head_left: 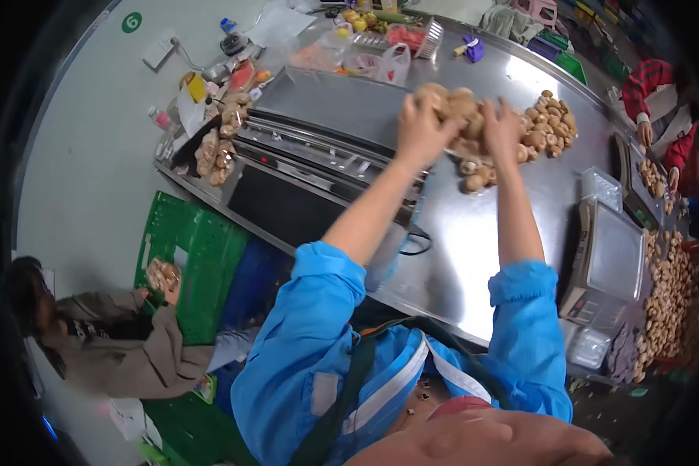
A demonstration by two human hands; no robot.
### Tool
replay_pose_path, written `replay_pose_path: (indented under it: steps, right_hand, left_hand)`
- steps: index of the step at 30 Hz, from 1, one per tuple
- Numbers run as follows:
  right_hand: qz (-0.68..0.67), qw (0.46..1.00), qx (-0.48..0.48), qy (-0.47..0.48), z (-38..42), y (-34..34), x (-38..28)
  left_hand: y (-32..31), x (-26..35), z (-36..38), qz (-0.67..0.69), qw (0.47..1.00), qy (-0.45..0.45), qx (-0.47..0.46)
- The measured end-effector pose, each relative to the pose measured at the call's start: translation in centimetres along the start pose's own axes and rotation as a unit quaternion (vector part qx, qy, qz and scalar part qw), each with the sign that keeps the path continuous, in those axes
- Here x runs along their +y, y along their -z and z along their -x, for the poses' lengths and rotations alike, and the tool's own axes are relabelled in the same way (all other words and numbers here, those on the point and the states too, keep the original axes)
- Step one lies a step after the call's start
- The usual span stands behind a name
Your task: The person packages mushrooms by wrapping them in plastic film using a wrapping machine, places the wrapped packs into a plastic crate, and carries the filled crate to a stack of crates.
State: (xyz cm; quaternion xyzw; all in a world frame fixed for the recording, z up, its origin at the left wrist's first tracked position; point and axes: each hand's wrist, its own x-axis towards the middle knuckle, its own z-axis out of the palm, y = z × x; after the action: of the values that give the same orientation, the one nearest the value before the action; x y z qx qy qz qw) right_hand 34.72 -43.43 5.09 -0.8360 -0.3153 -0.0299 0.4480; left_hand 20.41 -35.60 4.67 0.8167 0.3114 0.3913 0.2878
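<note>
My left hand point(426, 130) and my right hand point(503, 132) reach over the steel table with a cluster of brown mushrooms point(460, 105) between them. The left fingers curl against the near left side of the cluster. My right hand is somewhat blurred, its fingers bent against the cluster's right side. Whether a tray or film lies under these mushrooms I cannot make out. More loose mushrooms point(550, 124) are heaped just right of my right hand, and a few point(475, 177) lie on the metal below my hands.
Left of my hands stands a wrapping machine point(311, 155) with bagged mushrooms point(216, 155) at its end. A scale point(610, 252) with clear trays point(600, 188) is at right. One co-worker point(124, 334) holds a pack by green crates point(198, 256); another's red sleeve point(646, 87) shows far right.
</note>
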Motion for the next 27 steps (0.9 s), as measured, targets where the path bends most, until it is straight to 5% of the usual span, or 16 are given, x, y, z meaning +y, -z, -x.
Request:
replay_pose_path:
  steps: [5,10,12,14,16,18,19,21,22,24,27]
  right_hand:
    - [-0.002,0.983,-0.033,-0.181,2.6,-18.8,-11.6]
    - [-0.009,0.971,-0.026,-0.237,4.4,-23.0,-14.6]
    - [-0.047,0.964,-0.022,-0.26,4.9,-22.2,-13.3]
    - [-0.192,0.961,-0.02,-0.2,6.1,-19.3,-12.8]
    - [-0.062,0.984,-0.162,-0.034,8.3,-14.0,-10.7]
    - [0.154,0.938,-0.311,-0.01,9.6,-8.2,-12.6]
    - [0.159,0.937,-0.311,-0.013,9.5,-6.9,-11.8]
    - [0.403,0.791,-0.393,0.239,9.6,-5.3,-10.6]
    - [0.406,0.791,-0.392,0.238,9.6,-5.3,-10.8]
    - [0.375,0.752,-0.38,0.386,10.0,-6.2,-11.2]
    - [0.226,0.824,-0.293,0.43,11.1,-10.0,-9.2]
  left_hand:
    - [11.1,-20.0,-8.4,-0.049,0.981,0.06,-0.177]
    - [15.6,-26.4,-10.7,0.004,0.954,0.028,-0.3]
    - [17.6,-27.7,-10.5,0.006,0.959,-0.064,-0.275]
    - [21.0,-29.3,-10.3,-0.072,0.96,-0.217,-0.16]
    - [27.8,-28.5,-12.0,-0.077,0.898,-0.336,-0.273]
    - [31.8,-29.6,-13.8,-0.26,0.721,-0.476,-0.432]
    - [32.6,-30.2,-14.2,-0.254,0.722,-0.478,-0.431]
    - [33.3,-30.9,-14.6,-0.269,0.622,-0.632,-0.376]
    - [32.7,-30.8,-14.7,-0.268,0.622,-0.634,-0.374]
    - [30.9,-31.1,-14.4,-0.24,0.629,-0.637,-0.376]
    - [27.6,-32.0,-12.3,-0.181,0.687,-0.609,-0.353]
